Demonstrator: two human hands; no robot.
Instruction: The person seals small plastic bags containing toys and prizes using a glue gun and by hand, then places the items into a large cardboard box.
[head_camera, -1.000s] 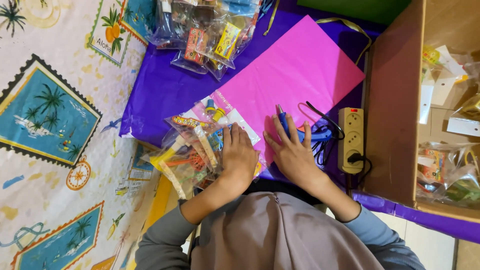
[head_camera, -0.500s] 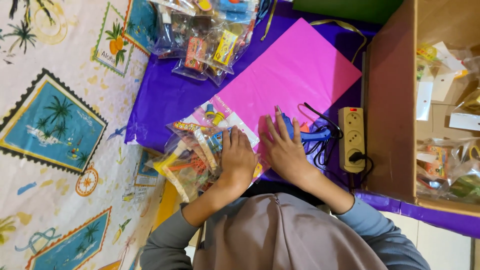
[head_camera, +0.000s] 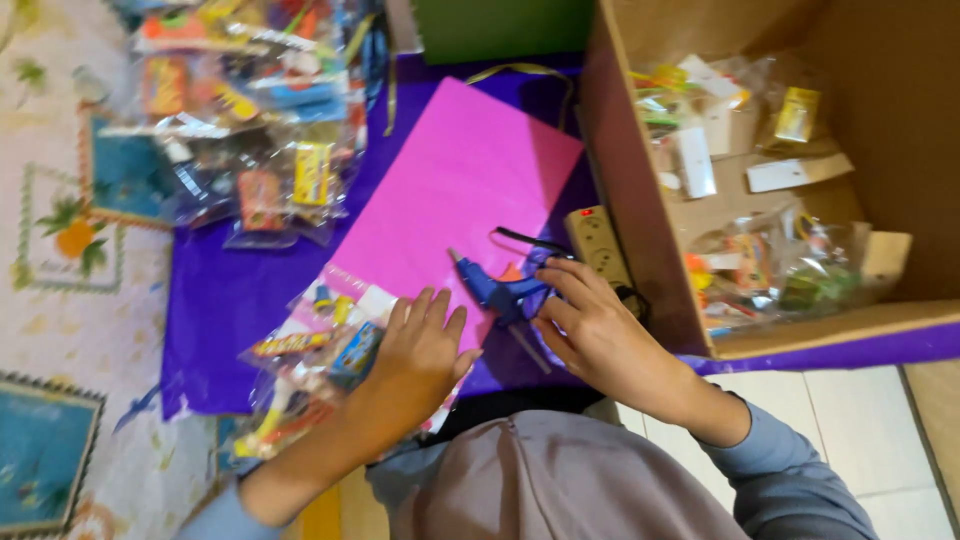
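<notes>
On the purple sheet (head_camera: 230, 300), centre of view, I see a pink paper sheet (head_camera: 450, 200) lying flat, angled from near-left to far-right. My right hand (head_camera: 590, 335) sits at its near-right edge, fingers curled round a blue glue gun (head_camera: 500, 292). Gun lies low over the paper, nozzle pointing far-left, glue stick poking out the near end. Grip looks closed on the handle; trigger finger is hidden, so I can't tell if it's pressed.

My left hand (head_camera: 420, 355) is flat, palm down, fingers spread. It presses on a clear plastic packet of colourful small items (head_camera: 310, 370), which overlaps the near-left corner of the pink paper. Nothing gripped, just resting on top.

Just right of the gun: a cream power strip (head_camera: 598, 245) with a red lit switch, black cord running from it towards the gun. Touching the strip's right side is an open cardboard box (head_camera: 640, 200) holding more clear packets and white tags. Far left: a heap of similar clear packets (head_camera: 250, 120), partly on the purple sheet, partly on a patterned mat (head_camera: 60, 300). A green box (head_camera: 500, 30) sits at the far edge.
</notes>
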